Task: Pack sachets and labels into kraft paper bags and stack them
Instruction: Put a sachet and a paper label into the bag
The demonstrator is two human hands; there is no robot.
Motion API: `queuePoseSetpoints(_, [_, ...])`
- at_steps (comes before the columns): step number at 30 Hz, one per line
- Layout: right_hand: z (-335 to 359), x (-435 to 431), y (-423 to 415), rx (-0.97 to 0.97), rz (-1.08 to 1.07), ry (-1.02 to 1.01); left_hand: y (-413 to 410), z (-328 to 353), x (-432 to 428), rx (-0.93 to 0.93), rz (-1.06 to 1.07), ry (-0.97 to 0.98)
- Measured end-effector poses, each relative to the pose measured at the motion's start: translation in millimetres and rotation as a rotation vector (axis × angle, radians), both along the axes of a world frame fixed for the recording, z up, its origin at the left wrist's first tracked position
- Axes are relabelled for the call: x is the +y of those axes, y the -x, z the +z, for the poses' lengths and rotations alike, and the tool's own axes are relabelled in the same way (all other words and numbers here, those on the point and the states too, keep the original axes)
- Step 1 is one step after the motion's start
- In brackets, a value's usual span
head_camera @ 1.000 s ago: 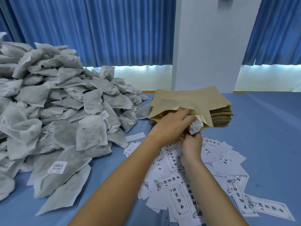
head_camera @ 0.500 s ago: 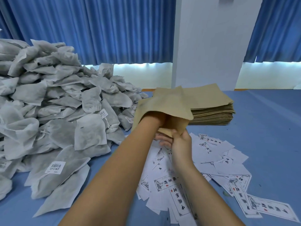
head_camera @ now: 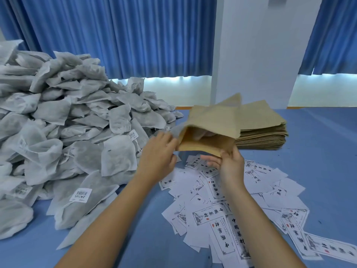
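Pinching the kraft bag (head_camera: pixel 212 120) open above the labels (head_camera: pixel 218 215), your right hand (head_camera: pixel 229 163) holds its near lip and your left hand (head_camera: pixel 158 151) its left edge — sachet pile (head_camera: pixel 67 132) left, bag stack (head_camera: pixel 264 138) far right.

Just the one cam, worn on the head, wide-angle. It looked forward and down over the table (head_camera: pixel 318 161), pretty close in. Forearms ran up from 6 o'clock, with the left hand (head_camera: pixel 158 153) and right hand (head_camera: pixel 230 165) on the bag (head_camera: pixel 212 120) near centre. Sachets (head_camera: pixel 67 132) sat at 9, labels (head_camera: pixel 222 213) at 5, curtain (head_camera: pixel 125 35) across 12.
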State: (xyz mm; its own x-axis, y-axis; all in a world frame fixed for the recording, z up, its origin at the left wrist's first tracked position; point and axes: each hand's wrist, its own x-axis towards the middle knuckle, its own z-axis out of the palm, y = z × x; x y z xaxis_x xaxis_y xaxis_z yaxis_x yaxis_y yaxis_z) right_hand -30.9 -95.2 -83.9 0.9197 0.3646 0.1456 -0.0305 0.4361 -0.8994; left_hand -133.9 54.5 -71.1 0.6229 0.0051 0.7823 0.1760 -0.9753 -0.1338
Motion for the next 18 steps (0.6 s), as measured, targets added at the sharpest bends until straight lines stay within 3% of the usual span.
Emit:
queuePoseSetpoints(3, [2, -2, -2, -0.003, -0.059, -0.018, 8, -10, 31, 0.277, 0.300, 0.153])
queuePoseSetpoints(6, [3, -5, -7, 0.066, -0.078, -0.069, 15, -19, 52, 0.573, 0.610, 0.097])
queuePoseSetpoints(9, [2, -5, -6, 0.083, -0.074, -0.074, 15, -21, 59, 0.648, 0.721, 0.083])
queuePoseSetpoints(12, [0, -6, -7, 0.085, -0.075, -0.080, 6, -18, 56, 0.640, 0.739, 0.073])
queuePoseSetpoints(14, [-2, -7, -8, 0.098, -0.079, -0.078, 1, -17, 51, 0.548, 0.644, 0.098])
queuePoseSetpoints(18, [-1, -7, -11, 0.140, -0.080, -0.104, 3, -10, 32, 0.060, 0.210, 0.080])
